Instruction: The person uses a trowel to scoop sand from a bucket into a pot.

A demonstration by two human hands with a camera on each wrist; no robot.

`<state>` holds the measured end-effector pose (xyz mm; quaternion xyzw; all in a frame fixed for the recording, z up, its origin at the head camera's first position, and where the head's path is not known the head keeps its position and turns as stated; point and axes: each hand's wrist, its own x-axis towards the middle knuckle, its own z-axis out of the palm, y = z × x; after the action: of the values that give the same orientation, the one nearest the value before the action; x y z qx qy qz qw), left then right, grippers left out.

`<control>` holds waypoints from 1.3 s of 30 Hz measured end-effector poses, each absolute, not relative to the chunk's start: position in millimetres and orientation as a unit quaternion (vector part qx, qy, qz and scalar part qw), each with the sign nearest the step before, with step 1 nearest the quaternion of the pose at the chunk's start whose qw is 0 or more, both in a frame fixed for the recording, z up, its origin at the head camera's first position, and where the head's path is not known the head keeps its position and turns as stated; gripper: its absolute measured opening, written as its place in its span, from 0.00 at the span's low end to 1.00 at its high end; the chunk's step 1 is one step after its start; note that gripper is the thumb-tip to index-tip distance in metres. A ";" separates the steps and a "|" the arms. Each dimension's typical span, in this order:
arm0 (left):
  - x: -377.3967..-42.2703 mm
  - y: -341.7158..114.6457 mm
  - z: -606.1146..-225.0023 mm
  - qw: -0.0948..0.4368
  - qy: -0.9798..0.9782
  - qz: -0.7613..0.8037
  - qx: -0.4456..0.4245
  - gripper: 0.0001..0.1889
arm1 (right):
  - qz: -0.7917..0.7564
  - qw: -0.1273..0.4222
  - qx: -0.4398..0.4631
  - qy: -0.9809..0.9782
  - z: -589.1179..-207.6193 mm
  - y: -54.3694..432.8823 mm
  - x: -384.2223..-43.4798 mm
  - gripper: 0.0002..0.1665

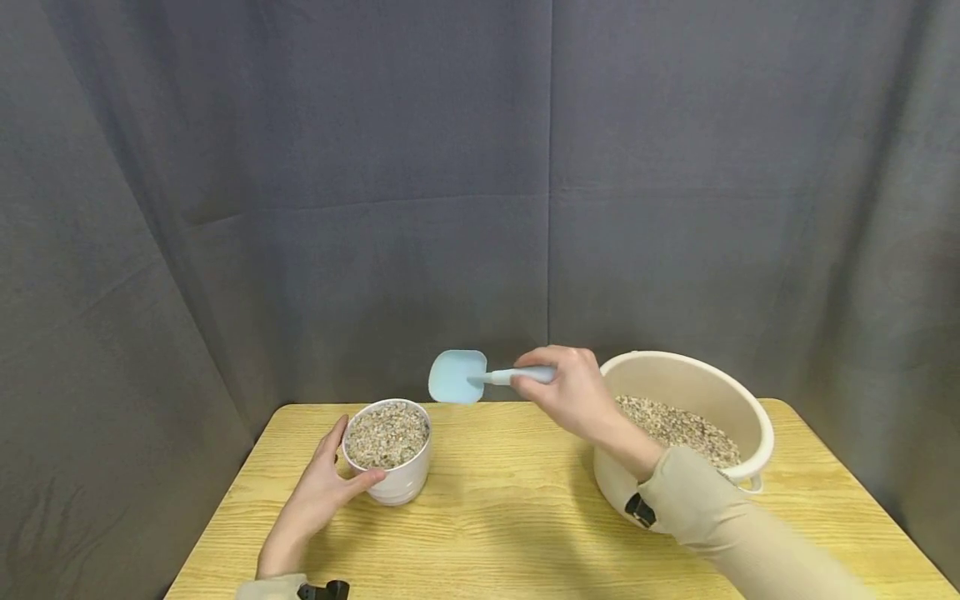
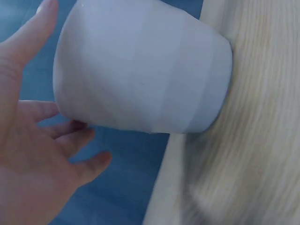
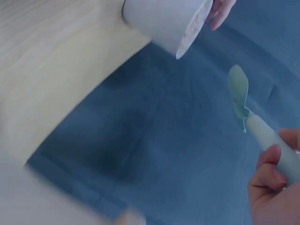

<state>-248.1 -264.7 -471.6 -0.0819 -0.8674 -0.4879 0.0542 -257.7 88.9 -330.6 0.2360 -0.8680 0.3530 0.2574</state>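
A light-blue scoop (image 1: 457, 377) is held up above the back of the table by my right hand (image 1: 573, 392), which grips its handle. Its blade points left and bears no visible load. In the right wrist view, the fingers curl round the handle (image 3: 265, 133). At the left, a white pot (image 1: 405, 479) stands upright, filled nearly to the rim with gravel-like grains (image 1: 388, 433). My left hand (image 1: 322, 492) holds the pot from its left side, thumb at the front near the rim. The left wrist view shows fingertips touching the pot's side (image 2: 140, 70).
A large cream bucket (image 1: 622, 483) stands at the right under my right forearm, with similar grains (image 1: 682, 429) inside and a small handle lug on its side. The wooden table (image 1: 495, 517) ends at a grey curtain (image 1: 420, 250) behind.
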 end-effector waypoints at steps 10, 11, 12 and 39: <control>-247.8 -246.7 -432.1 0.107 -0.897 -0.417 -0.098 0.56 | 0.352 0.187 0.150 -0.905 -298.6 171.5 -250.4 0.06; -248.4 -242.4 -428.6 0.109 -0.896 -0.418 -0.104 0.55 | 0.349 0.178 0.142 -0.909 -296.4 180.7 -249.6 0.07; -248.7 -237.7 -425.7 0.110 -0.893 -0.421 -0.112 0.55 | 0.345 0.171 0.134 -0.913 -294.2 190.0 -248.9 0.08; -266.8 -65.4 -424.8 -0.004 -0.839 -0.479 -0.259 0.51 | 0.232 0.071 0.052 -0.969 -315.6 333.6 -229.5 0.12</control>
<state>-266.8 -65.4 -424.8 -0.2591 -0.8387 -0.4790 -0.0037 -229.5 333.6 -315.6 0.0522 -0.9688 0.2316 0.0715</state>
